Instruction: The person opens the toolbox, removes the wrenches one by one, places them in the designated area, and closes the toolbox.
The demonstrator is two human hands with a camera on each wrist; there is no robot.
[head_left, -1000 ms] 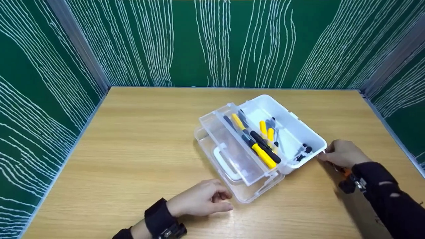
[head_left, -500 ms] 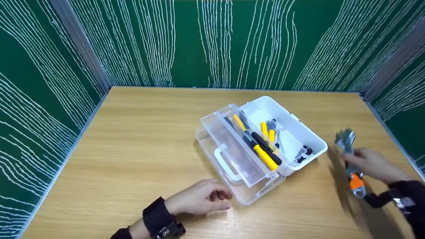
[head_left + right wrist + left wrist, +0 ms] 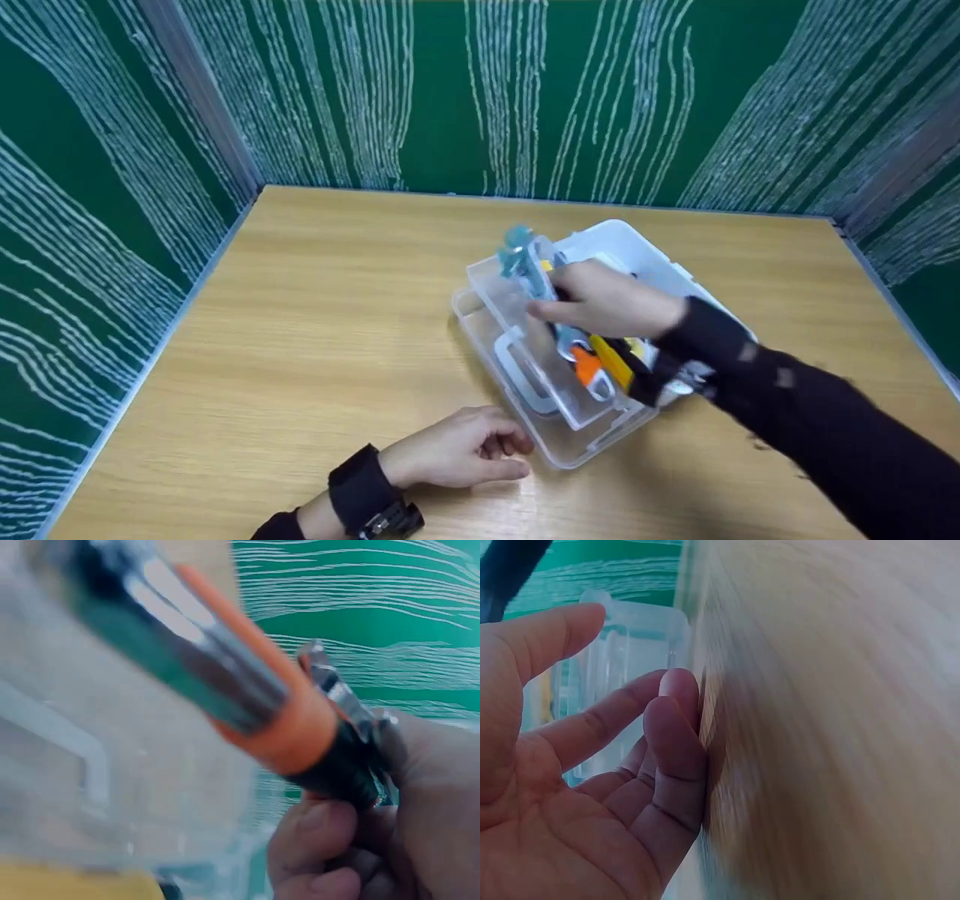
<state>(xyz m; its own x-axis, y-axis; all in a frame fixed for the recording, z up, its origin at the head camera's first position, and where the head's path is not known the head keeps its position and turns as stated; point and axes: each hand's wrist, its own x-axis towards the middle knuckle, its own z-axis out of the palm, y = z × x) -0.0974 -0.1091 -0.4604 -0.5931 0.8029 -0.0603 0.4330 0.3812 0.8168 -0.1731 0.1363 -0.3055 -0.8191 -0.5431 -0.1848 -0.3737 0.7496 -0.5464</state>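
My right hand (image 3: 611, 300) grips what looks like an adjustable wrench (image 3: 587, 365), with a metal head, an orange band and a ringed metal end. It is above the clear tray (image 3: 491, 276) of the toolbox; whether the wrench touches the tray I cannot tell. In the right wrist view the orange-and-black handle (image 3: 292, 735) slants close to the camera, blurred. The toolbox's white base (image 3: 656, 255) lies behind, partly covered by my arm. My left hand (image 3: 457, 450) rests on the table beside the clear lid (image 3: 559, 448), fingers loosely bent, holding nothing.
A yellow-handled tool (image 3: 611, 360) shows in the tray under my right wrist. The lid's white handle (image 3: 517, 375) lies folded inside it. Green walls with white lines (image 3: 435, 97) stand around the wooden table (image 3: 337, 300).
My right hand carried the wrench from beside the toolbox's right side, first out to the right, then leftward to over the tray. The left hand stays in place.
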